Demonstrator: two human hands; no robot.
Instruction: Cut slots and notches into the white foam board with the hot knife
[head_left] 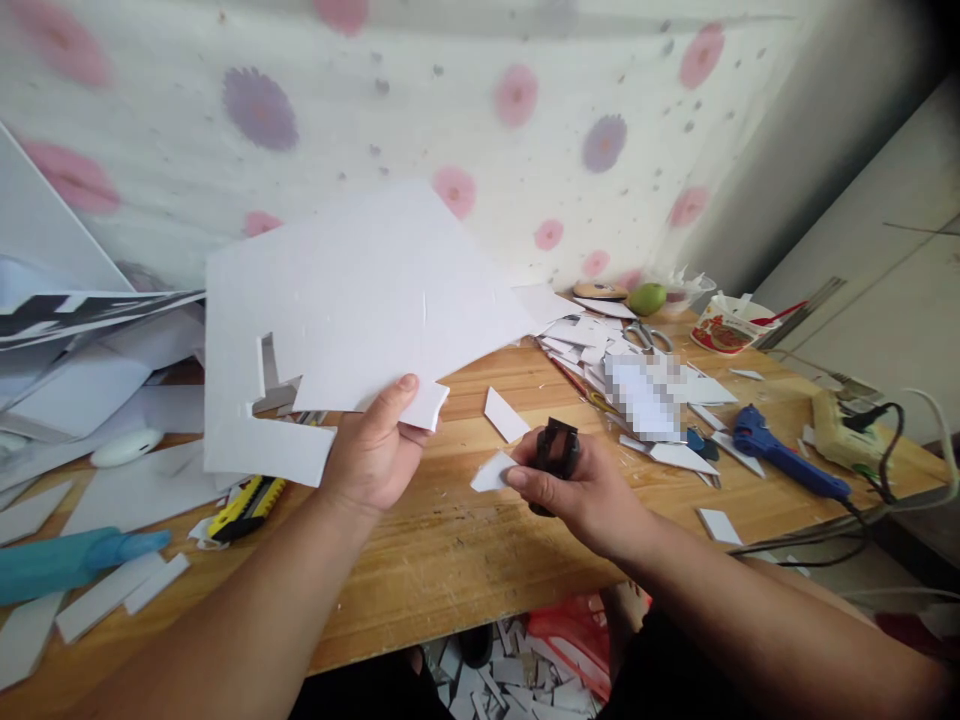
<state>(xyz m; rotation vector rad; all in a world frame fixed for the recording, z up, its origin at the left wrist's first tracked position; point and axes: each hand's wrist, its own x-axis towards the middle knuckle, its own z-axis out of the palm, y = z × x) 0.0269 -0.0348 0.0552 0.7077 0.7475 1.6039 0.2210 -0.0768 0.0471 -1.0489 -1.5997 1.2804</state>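
Note:
My left hand (379, 450) grips a large white foam board (360, 290) by its lower edge, thumb on the front face. A slot-like opening and an angular notch are cut into the board's lower left. To the right, my right hand (589, 485) is closed around a short black tool (556, 452), partly hidden by the fingers, so its kind is unclear. Against its thumb tip is a small white foam board offcut (491, 473). Another loose offcut (506, 415) lies on the wooden table (405, 560) between the hands.
A yellow-black utility knife (247, 508) and a teal bottle (67, 562) lie at left among white scraps. At right are a blue glue gun (787, 455), scissors (651, 335), a power strip (844, 432) with cables, and a paper tub (731, 325). Scraps cover the floor below.

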